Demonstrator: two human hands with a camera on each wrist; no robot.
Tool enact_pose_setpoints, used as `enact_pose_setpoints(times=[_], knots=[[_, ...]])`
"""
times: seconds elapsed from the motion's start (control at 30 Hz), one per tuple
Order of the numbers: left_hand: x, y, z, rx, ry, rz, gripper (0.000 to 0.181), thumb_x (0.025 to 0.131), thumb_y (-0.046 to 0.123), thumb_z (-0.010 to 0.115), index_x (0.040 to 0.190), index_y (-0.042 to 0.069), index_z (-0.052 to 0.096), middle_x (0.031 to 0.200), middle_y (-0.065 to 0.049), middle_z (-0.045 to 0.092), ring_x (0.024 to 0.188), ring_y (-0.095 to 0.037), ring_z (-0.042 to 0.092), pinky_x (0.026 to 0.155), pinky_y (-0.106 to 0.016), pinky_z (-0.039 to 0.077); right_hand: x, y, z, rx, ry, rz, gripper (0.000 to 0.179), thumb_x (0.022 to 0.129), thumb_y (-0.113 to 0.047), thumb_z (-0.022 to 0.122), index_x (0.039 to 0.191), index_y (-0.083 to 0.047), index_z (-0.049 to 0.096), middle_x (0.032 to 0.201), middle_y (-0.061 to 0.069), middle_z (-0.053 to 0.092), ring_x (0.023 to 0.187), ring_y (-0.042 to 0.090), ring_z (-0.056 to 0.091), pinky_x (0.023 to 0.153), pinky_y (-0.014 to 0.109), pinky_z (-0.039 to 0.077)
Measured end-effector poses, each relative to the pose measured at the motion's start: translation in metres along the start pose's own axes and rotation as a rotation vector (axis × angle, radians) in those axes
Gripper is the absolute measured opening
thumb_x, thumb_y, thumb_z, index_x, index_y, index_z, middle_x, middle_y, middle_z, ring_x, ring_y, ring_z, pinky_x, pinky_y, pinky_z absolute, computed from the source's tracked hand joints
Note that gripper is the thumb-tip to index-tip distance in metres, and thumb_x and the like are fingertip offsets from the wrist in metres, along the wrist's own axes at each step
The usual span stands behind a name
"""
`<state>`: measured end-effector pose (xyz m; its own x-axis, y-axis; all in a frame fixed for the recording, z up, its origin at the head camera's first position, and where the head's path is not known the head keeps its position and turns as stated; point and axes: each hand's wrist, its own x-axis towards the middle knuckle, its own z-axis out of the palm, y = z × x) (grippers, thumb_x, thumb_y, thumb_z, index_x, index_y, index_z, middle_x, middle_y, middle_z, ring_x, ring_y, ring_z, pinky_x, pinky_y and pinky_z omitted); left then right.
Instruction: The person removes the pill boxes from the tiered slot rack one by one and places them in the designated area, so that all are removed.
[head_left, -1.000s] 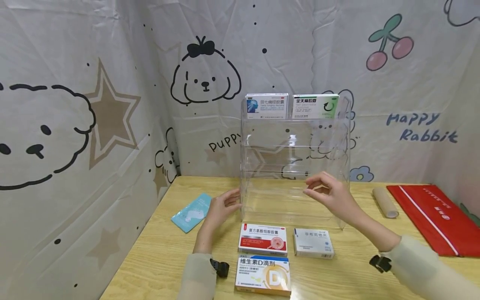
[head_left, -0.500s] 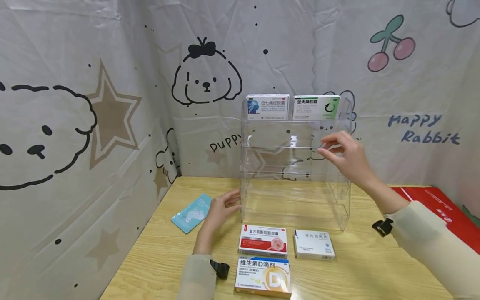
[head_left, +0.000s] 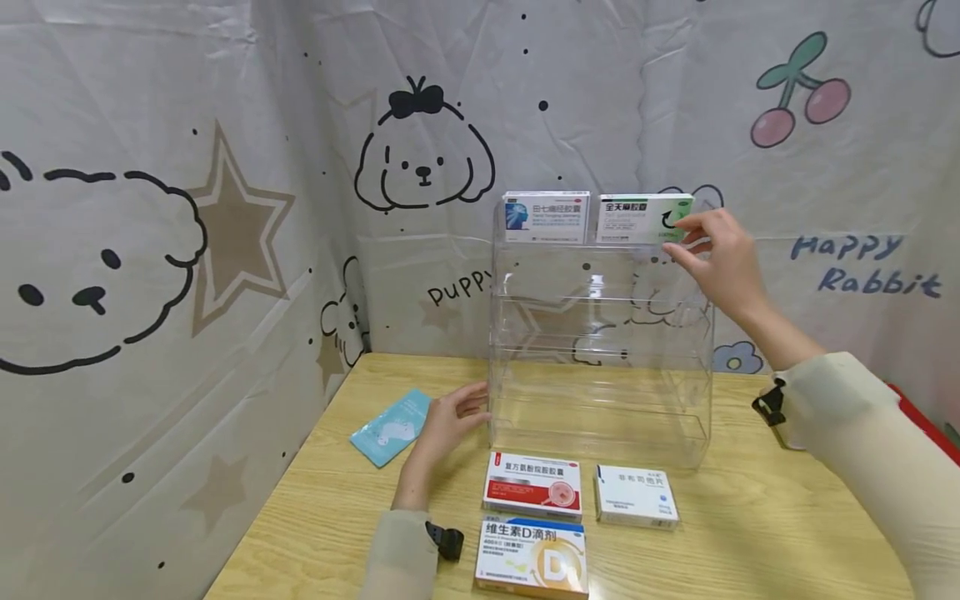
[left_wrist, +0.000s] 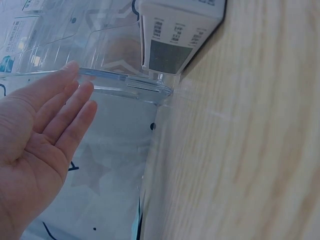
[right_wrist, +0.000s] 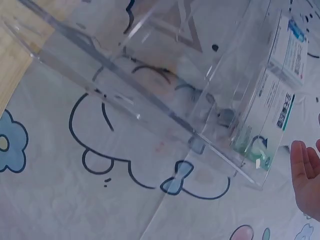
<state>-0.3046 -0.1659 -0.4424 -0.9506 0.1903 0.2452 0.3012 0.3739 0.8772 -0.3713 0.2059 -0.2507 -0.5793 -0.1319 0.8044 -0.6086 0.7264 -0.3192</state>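
Head view, left grip (head_left: 448,423) relaxed, touching clear rack (head_left: 600,347), right grip (head_left: 718,257) parted, empty, near green-ended box (head_left: 633,218)

The rack (head_left: 558,347) was of clear, smooth plastic, glossy where its shelf edges caught the light, and behind it hung a matt, creased cloth (head_left: 592,108). In front of the rack, the desk (head_left: 750,533) showed wood grain under a soft sheen, while the red-and-white box (head_left: 532,485) there and the green-and-white box (head_left: 637,218) at the rack's top looked like smooth printed card. Left of the rack lay a teal packet (head_left: 392,427) with a smooth, film-like skin.
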Motion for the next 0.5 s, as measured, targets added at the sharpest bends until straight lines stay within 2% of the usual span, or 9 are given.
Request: enact_pose_setpoints(times=[0.07,0.13,0.2,0.27,0.37,0.5], knots=[[0.004,-0.009,0.000,0.001,0.004,0.008,0.052,0.090,0.003,0.067,0.139,0.002,0.052,0.132,-0.023,0.062,0.121,-0.036,0.062,0.104,-0.043,0.055,0.008,0.004,-0.001,-0.018,0.005,0.026,0.030,0.089,-0.005,0.070,0.112,0.011,0.059,0.104,0.025,0.056,0.092,0.032,0.058,0.071,-0.009,0.033],[0.004,-0.009,-0.001,0.002,0.009,0.016,0.051,0.089,0.004,0.068,0.139,0.004,0.054,0.131,-0.021,0.063,0.120,-0.034,0.063,0.103,-0.039,0.056,0.014,0.008,-0.003,-0.036,0.001,0.055,0.032,0.090,-0.007,0.069,0.114,0.010,0.058,0.107,0.025,0.055,0.094,0.034,0.057,0.073,-0.005,0.036],[0.004,-0.010,-0.001,0.011,0.010,0.019,0.051,0.089,0.005,0.069,0.138,0.005,0.055,0.131,-0.020,0.064,0.120,-0.034,0.063,0.102,-0.036,0.057,0.021,0.011,-0.003,-0.052,-0.008,0.080,0.034,0.091,-0.009,0.069,0.117,0.010,0.057,0.110,0.026,0.053,0.097,0.037,0.056,0.079,0.008,0.046],[0.004,-0.010,-0.001,0.027,0.011,0.019,0.050,0.089,0.006,0.069,0.138,0.005,0.055,0.131,-0.019,0.064,0.119,-0.033,0.064,0.101,-0.034,0.057,0.026,0.014,-0.004,-0.076,-0.026,0.104,0.037,0.092,-0.011,0.068,0.119,0.010,0.055,0.113,0.028,0.051,0.099,0.040,0.053,0.085,0.027,0.053],[0.003,-0.009,-0.001,0.041,0.010,0.017,0.050,0.090,0.006,0.069,0.138,0.005,0.055,0.131,-0.019,0.064,0.119,-0.032,0.064,0.100,-0.032,0.057,0.033,0.018,-0.004,-0.106,-0.056,0.132,0.041,0.093,-0.013,0.068,0.123,0.011,0.053,0.118,0.030,0.047,0.102,0.044,0.050,0.089,0.052,0.051],[0.003,-0.008,-0.002,0.041,0.004,0.026,0.050,0.090,0.006,0.068,0.138,0.004,0.055,0.130,-0.020,0.064,0.119,-0.032,0.064,0.101,-0.033,0.058,0.043,0.022,-0.005,-0.133,-0.093,0.154,0.045,0.093,-0.014,0.067,0.127,0.011,0.050,0.123,0.031,0.046,0.108,0.045,0.047,0.092,0.058,0.047]])
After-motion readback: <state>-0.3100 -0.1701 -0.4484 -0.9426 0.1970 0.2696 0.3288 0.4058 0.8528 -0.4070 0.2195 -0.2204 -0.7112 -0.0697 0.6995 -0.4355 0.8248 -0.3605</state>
